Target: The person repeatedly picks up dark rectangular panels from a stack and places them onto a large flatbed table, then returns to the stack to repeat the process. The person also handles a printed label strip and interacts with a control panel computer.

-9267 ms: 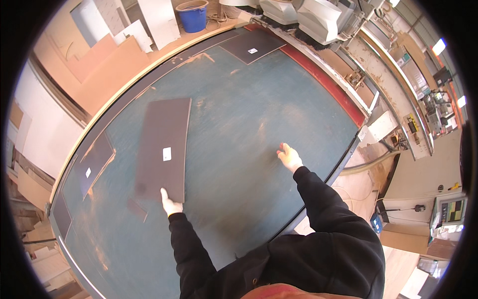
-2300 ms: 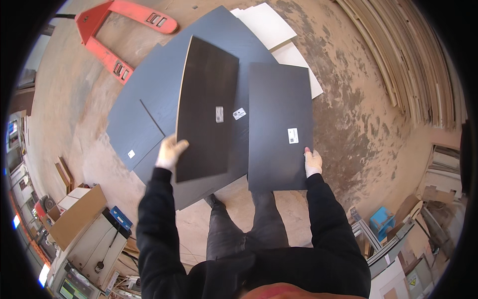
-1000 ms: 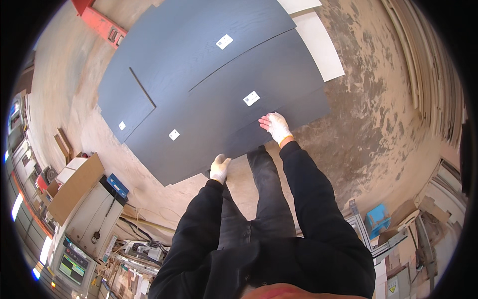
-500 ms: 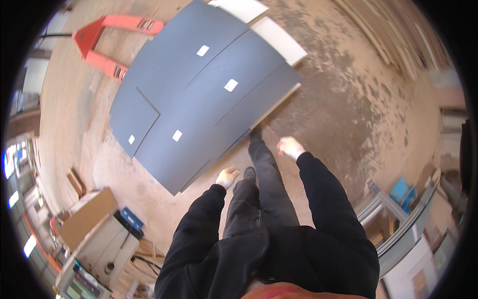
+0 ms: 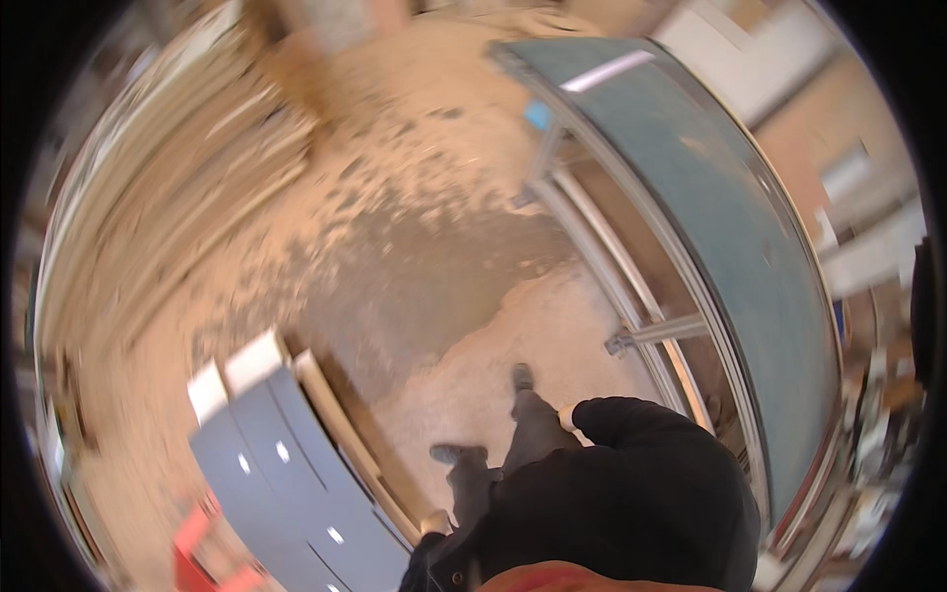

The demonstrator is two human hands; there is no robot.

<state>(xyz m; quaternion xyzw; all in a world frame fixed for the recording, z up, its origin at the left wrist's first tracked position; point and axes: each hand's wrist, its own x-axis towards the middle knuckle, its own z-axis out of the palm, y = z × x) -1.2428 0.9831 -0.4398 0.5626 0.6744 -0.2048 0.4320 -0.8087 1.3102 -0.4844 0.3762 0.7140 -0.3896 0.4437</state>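
Note:
My left hand, in a pale glove, hangs low beside the near edge of a stack of blue-grey panels. Whether it touches the panels I cannot tell. Close to my right thigh is my right hand, mostly hidden by the dark sleeve. Nothing shows held in either hand, but motion blur smears the fingers. White labels lie on the panels, and white boards stick out at their far end.
A long table with a green top and metal frame stands on my right. Stacked boards line the far left. A red pallet jack sits beyond the panels at lower left. Dark stains mark the floor ahead.
My view has swung to the right. The panels now lie at lower left, and the green-topped table has come into full view. Both hands have drawn back nearer my body.

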